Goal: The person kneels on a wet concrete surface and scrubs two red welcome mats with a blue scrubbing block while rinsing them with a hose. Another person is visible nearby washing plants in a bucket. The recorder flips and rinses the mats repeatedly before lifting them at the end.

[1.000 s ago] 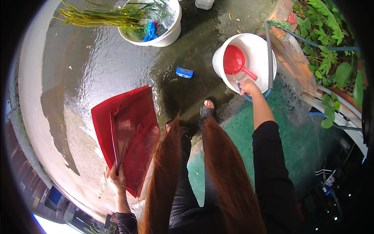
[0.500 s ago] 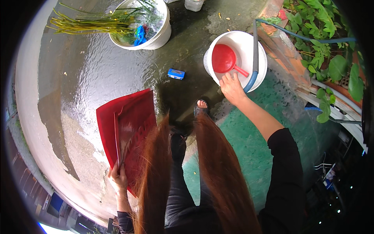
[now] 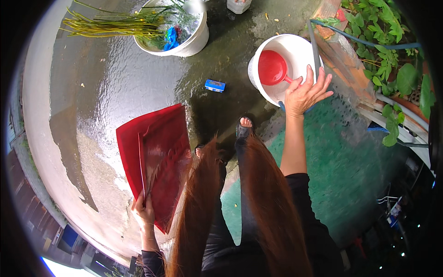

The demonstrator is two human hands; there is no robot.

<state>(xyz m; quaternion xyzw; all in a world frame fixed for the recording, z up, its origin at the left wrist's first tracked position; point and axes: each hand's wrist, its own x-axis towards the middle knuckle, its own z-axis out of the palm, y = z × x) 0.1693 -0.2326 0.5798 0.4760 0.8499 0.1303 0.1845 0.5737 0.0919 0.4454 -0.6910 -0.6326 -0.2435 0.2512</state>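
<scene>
I look down and see my left hand (image 3: 144, 213) closed on the near edge of a big flat red plastic tray (image 3: 154, 159). The fingers pinch it tight at the bottom, so the tray hangs just over the wet grey concrete floor (image 3: 110, 92). I think it is held by the edge like that so water can run off it. The tray's long side runs from my hand up and away from me, toward the white bucket full of long green stalks (image 3: 184, 39). It leans a little to the left.

My right hand (image 3: 304, 94) is wide open, with all the fingers spread. It holds nothing. It sits over the near rim of a round white plastic tub (image 3: 295, 48). I cannot tell if it touches the rim. Inside the tub lies a red plastic scoop (image 3: 272, 68), with its handle pointing toward that hand, so it is easy to grab.

A small blue block (image 3: 215, 85) lies on the wet floor between the tub and the tray. My foot in a sandal (image 3: 244, 127) stands just below it.
</scene>
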